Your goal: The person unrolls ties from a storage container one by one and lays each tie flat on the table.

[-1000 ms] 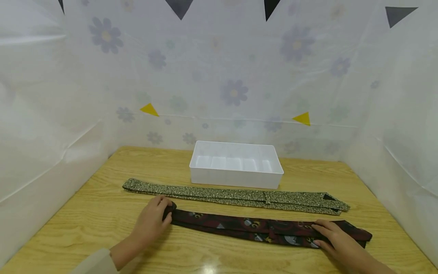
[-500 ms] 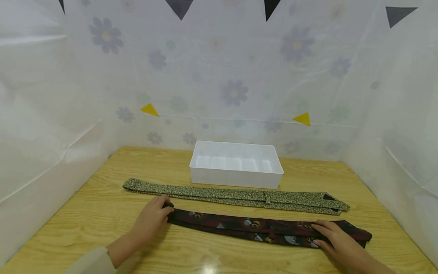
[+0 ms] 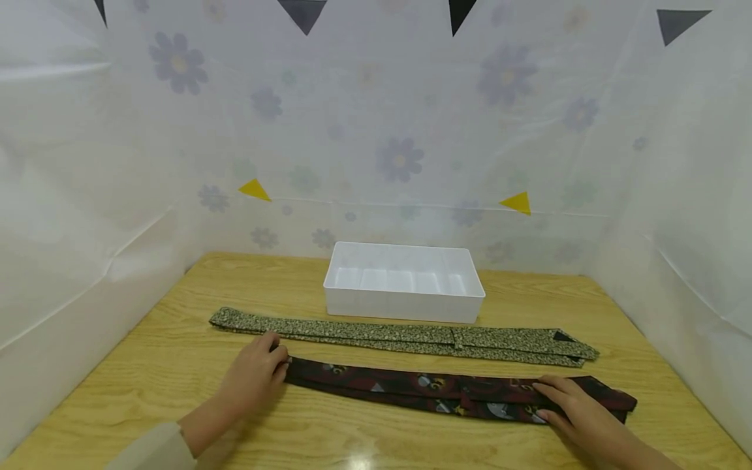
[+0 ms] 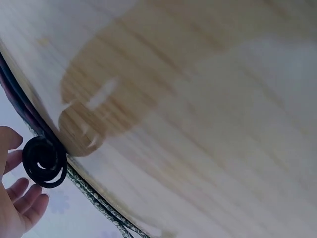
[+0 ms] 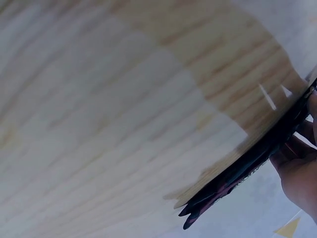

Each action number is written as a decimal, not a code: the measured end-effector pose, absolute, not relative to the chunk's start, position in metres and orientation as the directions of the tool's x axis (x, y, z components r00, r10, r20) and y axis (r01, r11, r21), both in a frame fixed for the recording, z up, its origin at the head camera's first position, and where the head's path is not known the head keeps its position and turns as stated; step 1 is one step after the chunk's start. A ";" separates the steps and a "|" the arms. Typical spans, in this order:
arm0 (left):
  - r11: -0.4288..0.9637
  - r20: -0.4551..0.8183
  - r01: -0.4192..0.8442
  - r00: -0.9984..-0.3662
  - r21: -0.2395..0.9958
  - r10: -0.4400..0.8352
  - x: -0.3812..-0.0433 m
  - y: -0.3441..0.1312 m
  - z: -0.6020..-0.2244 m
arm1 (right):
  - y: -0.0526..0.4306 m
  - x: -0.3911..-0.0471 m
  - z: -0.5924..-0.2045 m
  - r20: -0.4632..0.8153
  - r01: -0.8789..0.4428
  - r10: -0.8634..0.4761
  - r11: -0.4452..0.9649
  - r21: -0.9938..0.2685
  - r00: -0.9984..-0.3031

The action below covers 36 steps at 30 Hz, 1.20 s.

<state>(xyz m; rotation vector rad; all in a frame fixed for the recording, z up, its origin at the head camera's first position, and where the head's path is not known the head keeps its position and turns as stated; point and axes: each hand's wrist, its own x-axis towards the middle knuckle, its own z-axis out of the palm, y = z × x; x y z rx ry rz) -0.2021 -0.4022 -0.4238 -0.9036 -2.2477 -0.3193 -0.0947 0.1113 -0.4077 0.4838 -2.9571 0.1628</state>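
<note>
A dark maroon necktie [image 3: 399, 391] with grey and yellow figures lies lengthwise across the near part of the table. Its left end is wound into a black spiral roll [image 4: 44, 162], seen edge-on in the left wrist view. My left hand [image 3: 249, 373] holds that roll with curled fingers and mostly hides it in the head view. On the wide right end, my right hand [image 3: 578, 418] rests with fairly straight fingers, thumb at the near edge. Behind lies a folded green-and-black patterned necktie [image 3: 376, 331], touched by neither palm.
A white plastic box [image 3: 405, 303] with an open top stands at the back middle of the wooden table [image 3: 264, 281]. White sheeting with flowers [image 3: 399, 160] and small triangles encloses the back and sides.
My left hand has shifted a little to the left with the roll, which was partly visible beside the fingers before. My right hand has stayed in place on the tie.
</note>
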 end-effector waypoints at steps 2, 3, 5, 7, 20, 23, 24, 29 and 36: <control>0.760 0.661 0.650 -0.566 -0.010 0.493 -0.202 -0.403 -0.422 | 0.111 -0.095 -0.408 0.153 -0.321 -0.306 0.944 -0.082 -0.940; 0.776 0.649 0.630 -0.589 -0.004 0.482 -0.201 -0.403 -0.422 | 0.111 -0.095 -0.408 0.152 -0.319 -0.305 0.944 -0.081 -0.940; 0.806 0.627 0.591 -0.629 0.002 0.460 -0.200 -0.404 -0.420 | 0.111 -0.095 -0.408 0.156 -0.317 -0.303 0.945 -0.079 -0.940; 0.827 0.598 0.562 -0.669 0.018 0.442 -0.199 -0.405 -0.420 | 0.111 -0.095 -0.408 0.153 -0.317 -0.302 0.945 -0.084 -0.941; 0.885 0.489 0.445 -0.807 0.137 0.331 -0.198 -0.413 -0.418 | 0.111 -0.094 -0.407 0.133 -0.307 -0.293 0.946 -0.103 -0.947; 0.886 0.498 0.434 -0.811 0.161 0.307 -0.197 -0.414 -0.418 | 0.111 -0.094 -0.407 0.136 -0.306 -0.292 0.947 -0.098 -0.947; 0.886 0.501 0.432 -0.811 0.169 0.300 -0.196 -0.414 -0.418 | 0.111 -0.094 -0.407 0.135 -0.306 -0.292 0.947 -0.098 -0.947; 0.893 0.507 0.415 -0.815 0.174 0.280 -0.196 -0.416 -0.417 | 0.110 -0.094 -0.407 0.133 -0.306 -0.292 0.947 -0.097 -0.947; 0.890 0.576 0.445 -0.755 0.102 0.312 -0.198 -0.420 -0.419 | 0.110 -0.094 -0.407 0.133 -0.309 -0.296 0.946 -0.095 -0.946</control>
